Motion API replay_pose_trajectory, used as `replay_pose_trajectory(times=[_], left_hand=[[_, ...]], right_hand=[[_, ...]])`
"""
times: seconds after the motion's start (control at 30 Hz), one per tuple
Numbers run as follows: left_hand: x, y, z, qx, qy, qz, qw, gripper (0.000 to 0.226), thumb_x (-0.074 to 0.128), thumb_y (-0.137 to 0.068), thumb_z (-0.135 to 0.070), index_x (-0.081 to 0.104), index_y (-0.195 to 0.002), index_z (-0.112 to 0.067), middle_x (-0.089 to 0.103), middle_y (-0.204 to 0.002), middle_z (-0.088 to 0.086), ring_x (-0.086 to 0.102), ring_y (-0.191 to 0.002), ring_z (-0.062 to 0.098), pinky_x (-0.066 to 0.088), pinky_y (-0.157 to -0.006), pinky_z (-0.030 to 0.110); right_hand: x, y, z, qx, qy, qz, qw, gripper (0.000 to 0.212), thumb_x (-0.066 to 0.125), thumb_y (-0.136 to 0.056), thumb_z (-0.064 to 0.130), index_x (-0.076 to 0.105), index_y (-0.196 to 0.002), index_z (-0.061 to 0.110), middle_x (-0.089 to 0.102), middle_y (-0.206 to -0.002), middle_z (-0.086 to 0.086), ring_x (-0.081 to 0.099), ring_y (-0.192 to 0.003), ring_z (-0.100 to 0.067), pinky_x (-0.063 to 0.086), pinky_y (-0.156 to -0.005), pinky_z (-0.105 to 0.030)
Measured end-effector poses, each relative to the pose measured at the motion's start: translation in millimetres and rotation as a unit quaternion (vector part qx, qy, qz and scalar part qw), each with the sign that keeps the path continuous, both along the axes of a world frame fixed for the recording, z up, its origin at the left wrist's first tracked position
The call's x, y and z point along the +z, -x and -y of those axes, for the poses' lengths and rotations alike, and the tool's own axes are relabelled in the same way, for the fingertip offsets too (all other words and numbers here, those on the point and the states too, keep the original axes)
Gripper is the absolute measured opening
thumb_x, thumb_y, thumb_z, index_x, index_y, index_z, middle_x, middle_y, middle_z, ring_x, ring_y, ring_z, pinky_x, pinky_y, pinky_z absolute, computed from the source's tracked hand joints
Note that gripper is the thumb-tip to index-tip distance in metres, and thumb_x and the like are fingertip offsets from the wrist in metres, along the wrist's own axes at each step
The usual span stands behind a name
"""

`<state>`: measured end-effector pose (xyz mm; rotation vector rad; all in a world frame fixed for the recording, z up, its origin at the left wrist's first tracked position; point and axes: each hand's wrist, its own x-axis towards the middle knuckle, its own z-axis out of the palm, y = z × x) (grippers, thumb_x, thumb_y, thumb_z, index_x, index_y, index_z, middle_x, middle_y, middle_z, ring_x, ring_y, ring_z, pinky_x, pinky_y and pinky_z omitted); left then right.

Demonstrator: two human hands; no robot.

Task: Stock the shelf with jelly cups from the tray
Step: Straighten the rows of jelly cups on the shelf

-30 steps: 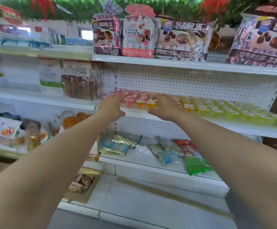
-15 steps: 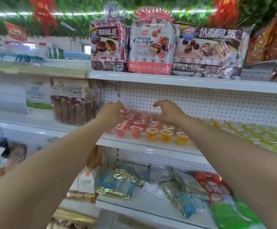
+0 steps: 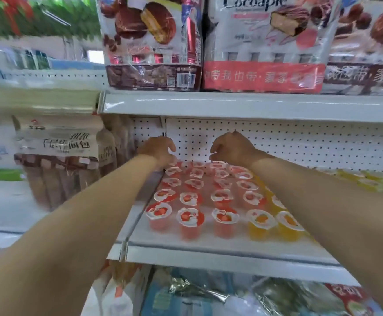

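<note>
left hand (image 3: 157, 151): at the back-left corner of the white metal shelf (image 3: 208, 254), fingers curled down over the rear red plastic jelly cups (image 3: 190, 218); can't tell if they grip one.
right hand (image 3: 231, 148): over the back row by the white pegboard back panel (image 3: 300, 142), fingers loosely curled, apart, nothing seen in them.
cups: red in rows front to back on the shelf, orange plastic jelly cups (image 3: 262, 221) just beside, to the right.

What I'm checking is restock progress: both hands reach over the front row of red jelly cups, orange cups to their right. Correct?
No. The head view shows the left hand and right hand over the back row of red jelly cups, by the pegboard, not the front. The orange cups are to their right.
</note>
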<state>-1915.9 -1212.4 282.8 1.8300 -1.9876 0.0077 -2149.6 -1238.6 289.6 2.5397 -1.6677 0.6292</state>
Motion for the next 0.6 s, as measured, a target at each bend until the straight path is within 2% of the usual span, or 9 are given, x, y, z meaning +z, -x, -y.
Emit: replay_pose_trajectory(times=[0.13,0.23,0.3,0.37,0.43,0.6], left_hand=[[-19,-21,60,-0.035,-0.005,-0.051,0.998,0.022,0.076,-0.084,-0.024,0.07,-0.104,-0.016,0.067,-0.114,0.003,0.06,-0.094,0.019,0.042,-0.08,0.024],[-33,-25,95,-0.052,-0.026,-0.054,0.997,0.013,0.075,-0.084,-0.019,0.075,-0.096,-0.015,0.07,-0.107,0.001,0.063,-0.096,0.018,0.049,-0.083,0.026],[-40,-25,114,-0.052,-0.041,-0.058,0.996,0.01,0.074,-0.085,-0.02,0.076,-0.093,-0.015,0.072,-0.101,0.0,0.064,-0.088,0.016,0.05,-0.079,0.025],[-45,-23,128,-0.047,-0.056,-0.043,0.996,0.01,0.072,-0.085,-0.025,0.077,-0.087,-0.017,0.073,-0.096,-0.001,0.06,-0.073,0.01,0.045,-0.069,0.021],[-49,-23,140,-0.031,-0.066,-0.039,0.997,0.011,0.073,-0.084,-0.03,0.075,-0.082,-0.019,0.072,-0.09,-0.002,0.054,-0.065,0.006,0.042,-0.061,0.019],[-55,-22,152,-0.004,-0.087,-0.035,0.996,0.029,0.081,-0.074,-0.044,0.076,-0.085,-0.018,0.073,-0.086,-0.003,0.064,-0.074,0.013,0.053,-0.069,0.025]], right_hand=[[-12,-30,43,-0.047,-0.024,0.003,0.999,0.014,0.077,-0.078,0.043,0.068,-0.074,0.033,0.064,-0.087,0.009,0.061,-0.102,-0.02,0.053,-0.091,-0.037],[-20,-45,70,-0.088,-0.038,-0.008,0.995,0.018,0.077,-0.076,0.045,0.066,-0.068,0.034,0.064,-0.089,0.012,0.063,-0.097,-0.014,0.055,-0.087,-0.034],[-24,-54,83,-0.115,-0.053,-0.025,0.992,0.018,0.075,-0.078,0.047,0.071,-0.078,0.03,0.065,-0.098,0.009,0.064,-0.092,-0.014,0.056,-0.085,-0.033],[-27,-60,93,-0.129,-0.062,-0.06,0.988,0.03,0.071,-0.082,0.047,0.074,-0.094,0.02,0.066,-0.105,0.003,0.065,-0.094,-0.019,0.057,-0.085,-0.036],[-31,-66,101,-0.134,-0.074,-0.086,0.984,0.036,0.07,-0.083,0.047,0.073,-0.102,0.017,0.064,-0.11,0.0,0.063,-0.099,-0.022,0.055,-0.088,-0.039],[-42,-74,118,-0.135,-0.107,-0.128,0.977,0.046,0.069,-0.078,0.06,0.074,-0.101,0.02,0.067,-0.11,0.004,0.064,-0.099,-0.02,0.056,-0.086,-0.04]])
